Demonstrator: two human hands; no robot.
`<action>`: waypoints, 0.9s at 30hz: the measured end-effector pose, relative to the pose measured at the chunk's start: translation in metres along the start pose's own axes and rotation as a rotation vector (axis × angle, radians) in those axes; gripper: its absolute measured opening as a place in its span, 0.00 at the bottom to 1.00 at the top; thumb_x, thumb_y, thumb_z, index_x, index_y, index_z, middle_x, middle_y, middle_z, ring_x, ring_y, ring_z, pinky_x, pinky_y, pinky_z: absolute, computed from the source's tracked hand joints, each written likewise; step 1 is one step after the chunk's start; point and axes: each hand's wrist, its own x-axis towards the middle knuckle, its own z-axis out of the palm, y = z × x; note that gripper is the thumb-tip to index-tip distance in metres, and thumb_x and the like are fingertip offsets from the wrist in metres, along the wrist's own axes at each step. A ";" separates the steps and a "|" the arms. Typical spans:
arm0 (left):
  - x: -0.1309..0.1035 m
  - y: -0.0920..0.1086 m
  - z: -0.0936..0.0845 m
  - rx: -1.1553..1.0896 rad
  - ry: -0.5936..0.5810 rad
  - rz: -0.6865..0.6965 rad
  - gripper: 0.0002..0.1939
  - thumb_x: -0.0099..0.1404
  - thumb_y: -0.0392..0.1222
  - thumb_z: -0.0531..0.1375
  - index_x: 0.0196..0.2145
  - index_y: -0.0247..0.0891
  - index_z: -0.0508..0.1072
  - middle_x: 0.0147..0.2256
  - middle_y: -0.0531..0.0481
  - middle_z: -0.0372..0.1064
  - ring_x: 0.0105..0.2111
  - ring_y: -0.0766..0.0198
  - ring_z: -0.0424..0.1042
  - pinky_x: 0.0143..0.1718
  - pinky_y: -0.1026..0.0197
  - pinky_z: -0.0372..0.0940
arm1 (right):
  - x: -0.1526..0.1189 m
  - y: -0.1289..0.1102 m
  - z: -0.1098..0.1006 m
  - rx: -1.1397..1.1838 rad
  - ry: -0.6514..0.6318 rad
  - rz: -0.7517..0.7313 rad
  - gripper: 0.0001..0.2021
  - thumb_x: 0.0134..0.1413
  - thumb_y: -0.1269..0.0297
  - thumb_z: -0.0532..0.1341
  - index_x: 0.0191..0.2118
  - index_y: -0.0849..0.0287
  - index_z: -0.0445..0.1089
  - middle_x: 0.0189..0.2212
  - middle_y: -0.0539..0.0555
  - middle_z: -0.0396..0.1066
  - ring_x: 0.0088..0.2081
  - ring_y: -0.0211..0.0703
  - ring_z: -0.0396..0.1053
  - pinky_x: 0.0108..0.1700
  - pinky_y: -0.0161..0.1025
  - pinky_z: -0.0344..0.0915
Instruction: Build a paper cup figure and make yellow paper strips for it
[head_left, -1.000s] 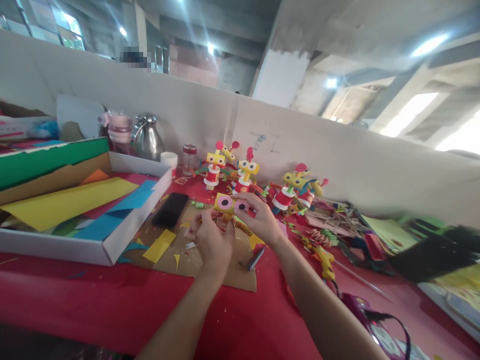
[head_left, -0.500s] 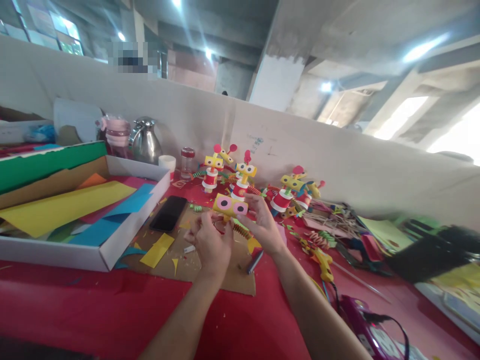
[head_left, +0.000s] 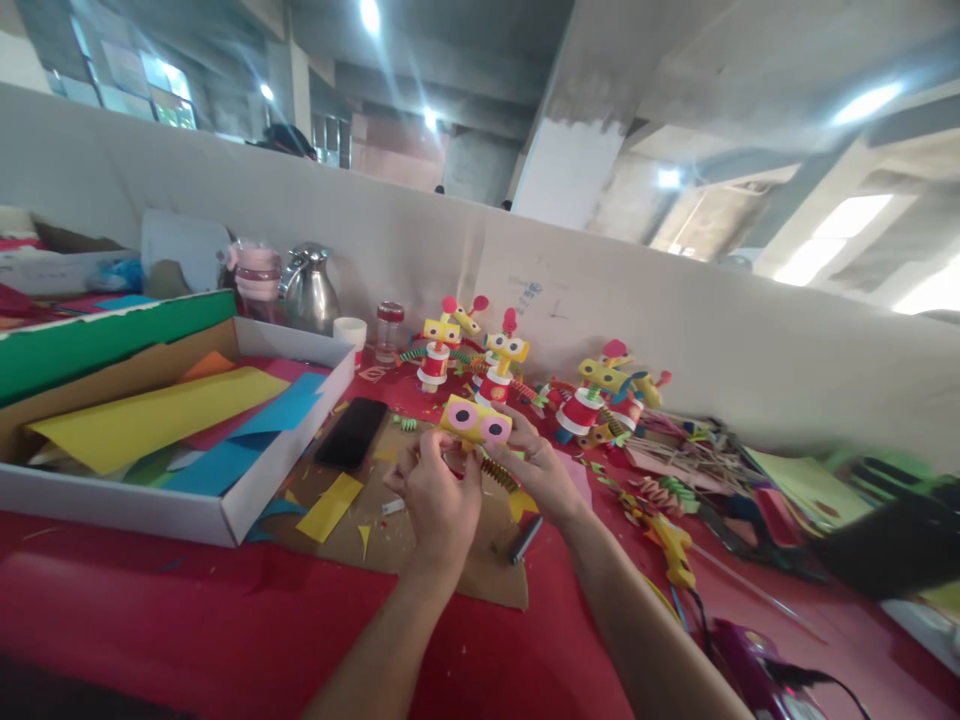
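Pinching with curled fingers, my left hand (head_left: pixel 446 492) likely steadies the yellow head (head_left: pixel 478 422) from below, at one o'clock; my half-open right hand (head_left: pixel 541 468) grips its three-o'clock end, perhaps for levelling; glue gun (head_left: pixel 676 550) at four, handy.

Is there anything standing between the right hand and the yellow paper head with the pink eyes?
Nothing visible does. The right hand has its fingers at the right end of the yellow paper head. The left hand is close below it, not in between.
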 end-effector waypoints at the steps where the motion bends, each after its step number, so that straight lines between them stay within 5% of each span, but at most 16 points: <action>1: 0.000 0.000 0.000 -0.002 0.000 0.001 0.14 0.57 0.39 0.66 0.37 0.42 0.64 0.37 0.49 0.75 0.46 0.46 0.69 0.48 0.41 0.53 | 0.000 0.002 0.001 -0.036 0.005 -0.008 0.13 0.54 0.47 0.64 0.39 0.46 0.79 0.62 0.52 0.60 0.64 0.57 0.54 0.65 0.56 0.50; 9: -0.001 -0.001 0.002 0.002 0.014 0.007 0.14 0.56 0.37 0.64 0.37 0.42 0.64 0.37 0.48 0.75 0.44 0.47 0.70 0.49 0.41 0.52 | -0.008 0.003 0.006 -0.277 0.066 -0.121 0.12 0.59 0.50 0.59 0.42 0.44 0.77 0.57 0.53 0.64 0.61 0.56 0.56 0.63 0.60 0.51; 19: -0.003 -0.001 -0.003 -0.041 -0.003 0.015 0.13 0.57 0.38 0.63 0.38 0.41 0.64 0.36 0.47 0.75 0.43 0.47 0.69 0.46 0.44 0.53 | -0.006 -0.005 0.009 -0.288 0.053 -0.084 0.12 0.60 0.51 0.58 0.35 0.47 0.78 0.54 0.53 0.66 0.60 0.58 0.57 0.61 0.61 0.52; 27: -0.004 -0.003 -0.011 -0.090 0.091 0.039 0.13 0.59 0.37 0.61 0.41 0.40 0.64 0.40 0.44 0.72 0.45 0.47 0.67 0.48 0.44 0.55 | -0.005 -0.003 0.009 -0.304 0.047 -0.099 0.13 0.62 0.52 0.56 0.42 0.45 0.77 0.53 0.53 0.67 0.58 0.57 0.58 0.60 0.59 0.53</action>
